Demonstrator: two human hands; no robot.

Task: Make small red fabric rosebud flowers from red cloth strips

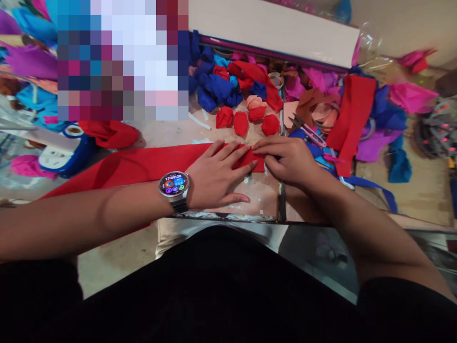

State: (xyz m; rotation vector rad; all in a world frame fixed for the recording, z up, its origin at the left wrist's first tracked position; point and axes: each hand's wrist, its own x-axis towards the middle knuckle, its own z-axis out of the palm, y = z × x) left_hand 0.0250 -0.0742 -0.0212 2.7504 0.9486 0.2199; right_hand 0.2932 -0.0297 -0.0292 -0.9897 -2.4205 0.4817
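A long red strip of what looks like crepe paper (143,164) lies across the table and runs off to the left under my forearm. My left hand (219,174), with a watch on its wrist, rests flat on the strip near its right end, fingers spread. At that end the fingertips of my right hand (291,159) are pinched together on the strip's upper edge; the exact grip is partly hidden. Just beyond my hands sit several small red folded pieces (241,124). Snips with pink handles (310,131) lie past my right hand.
Crumpled blue pieces (217,90) and pink ones are heaped at the back, before a long white box (274,31). Another red strip (357,109) lies at right. A blue and white device (64,152) stands left. A dark seam (282,202) divides the tabletop.
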